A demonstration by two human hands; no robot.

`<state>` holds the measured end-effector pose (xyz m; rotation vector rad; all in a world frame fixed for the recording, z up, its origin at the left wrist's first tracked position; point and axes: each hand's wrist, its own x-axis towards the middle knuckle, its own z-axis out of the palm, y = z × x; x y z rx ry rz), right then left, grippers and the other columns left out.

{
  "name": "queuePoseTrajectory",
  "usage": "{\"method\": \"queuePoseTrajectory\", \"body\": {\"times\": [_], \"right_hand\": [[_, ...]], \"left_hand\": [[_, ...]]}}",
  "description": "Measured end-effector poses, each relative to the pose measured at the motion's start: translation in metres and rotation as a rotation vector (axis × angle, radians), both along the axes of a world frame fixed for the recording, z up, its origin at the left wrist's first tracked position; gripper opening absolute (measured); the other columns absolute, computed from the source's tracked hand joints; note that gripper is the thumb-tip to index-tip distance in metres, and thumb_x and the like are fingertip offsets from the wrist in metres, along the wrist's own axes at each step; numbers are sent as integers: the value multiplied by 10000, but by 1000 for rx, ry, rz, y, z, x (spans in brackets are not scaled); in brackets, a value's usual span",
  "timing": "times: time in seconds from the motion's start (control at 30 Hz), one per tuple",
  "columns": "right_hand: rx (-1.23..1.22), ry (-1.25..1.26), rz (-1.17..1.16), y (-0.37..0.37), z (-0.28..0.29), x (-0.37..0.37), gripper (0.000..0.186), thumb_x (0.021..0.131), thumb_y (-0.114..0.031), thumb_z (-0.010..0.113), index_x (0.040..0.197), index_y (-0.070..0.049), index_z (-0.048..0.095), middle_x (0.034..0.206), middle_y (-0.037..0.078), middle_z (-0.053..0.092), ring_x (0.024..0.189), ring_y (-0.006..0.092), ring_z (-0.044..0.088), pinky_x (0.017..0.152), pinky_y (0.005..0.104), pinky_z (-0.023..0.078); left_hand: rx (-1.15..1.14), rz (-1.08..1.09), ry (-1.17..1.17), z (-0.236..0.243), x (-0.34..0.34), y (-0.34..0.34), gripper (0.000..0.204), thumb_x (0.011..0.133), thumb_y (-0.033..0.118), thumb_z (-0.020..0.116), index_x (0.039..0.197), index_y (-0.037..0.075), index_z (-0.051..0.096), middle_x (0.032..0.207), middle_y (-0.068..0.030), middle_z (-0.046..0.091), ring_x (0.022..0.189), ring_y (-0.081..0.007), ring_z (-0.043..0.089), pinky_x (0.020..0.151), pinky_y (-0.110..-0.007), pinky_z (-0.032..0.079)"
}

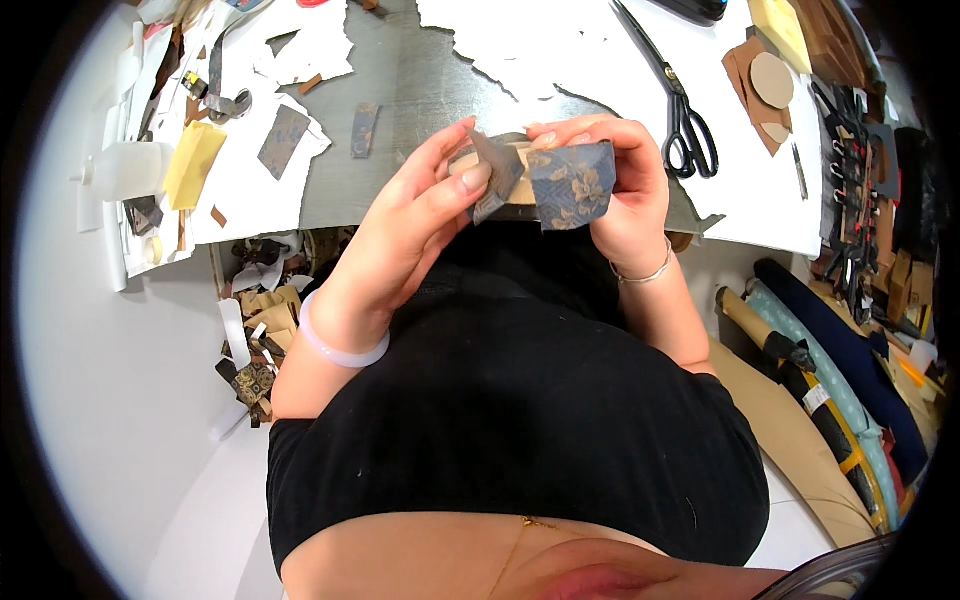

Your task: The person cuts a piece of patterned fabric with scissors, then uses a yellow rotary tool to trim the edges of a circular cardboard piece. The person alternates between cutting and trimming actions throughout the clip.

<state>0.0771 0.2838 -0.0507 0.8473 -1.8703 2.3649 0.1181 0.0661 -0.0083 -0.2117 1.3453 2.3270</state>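
Observation:
Near the bench's front edge, my left hand (415, 215) and my right hand (635, 195) hold a small tan piece (525, 190) with two patterned grey-blue flaps around it. My left thumb presses on the darker, raised flap (497, 185) at the left; my right fingers grip behind the wider floral flap (572, 192) at the right. The back of the piece is hidden by these flaps and my fingers. A narrow patterned strip (365, 130) lies just beyond my left hand, and a larger grey patterned piece (283, 142) lies further left.
Black scissors (680, 135) lie right of my hands on white paper (760, 200), beside brown cutouts (772, 82). A yellow block (195, 162) and translucent bottle (130, 172) sit at left. Tools (838, 170) line the right edge. Fabric rolls (840, 380) and scraps (265, 320) flank me below.

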Motion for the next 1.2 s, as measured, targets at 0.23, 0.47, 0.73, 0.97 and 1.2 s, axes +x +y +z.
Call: {"method": "queuePoseTrajectory", "body": {"times": [0.23,0.47,0.73,0.97,1.2], "right_hand": [[113,319,71,-1,32,-21,362,779,198,574,1056,-33,603,1317,196,578,1293,353,570,1094,456,471],[482,533,-52,3,57,-35,483,715,161,672,1129,-88,647,1446,161,521,1331,337,534,1054,402,487],[372,199,-332,0,30,-13,432,815,14,754,1228,-17,632,1280,131,638,1218,267,604,1051,365,470],[155,-96,-248,-28,21,5,532,853,-72,793,1320,-11,545,1274,86,612,1160,193,606,1055,358,474],[33,-351,-127,-32,24,5,498,907,-59,729,1350,-20,506,1203,77,619,1114,169,607,996,325,494]], "left_hand": [[477,-184,-144,15,-5,-15,576,993,258,551,1457,-55,416,1394,-166,559,1268,-284,565,1067,-468,461],[340,-73,-207,21,-17,-15,472,972,137,583,1405,-16,478,1353,-127,597,1227,-231,592,1034,-421,481],[260,175,-116,-4,-20,-14,451,987,114,596,1409,35,456,1311,-93,596,1178,-211,603,994,-396,498],[238,274,-58,-8,-17,-4,430,988,92,600,1390,37,458,1313,-107,587,1163,-220,611,962,-382,522],[42,322,64,-4,-12,-1,440,984,126,596,1396,41,466,1332,-100,597,1214,-240,592,988,-404,506]]}}
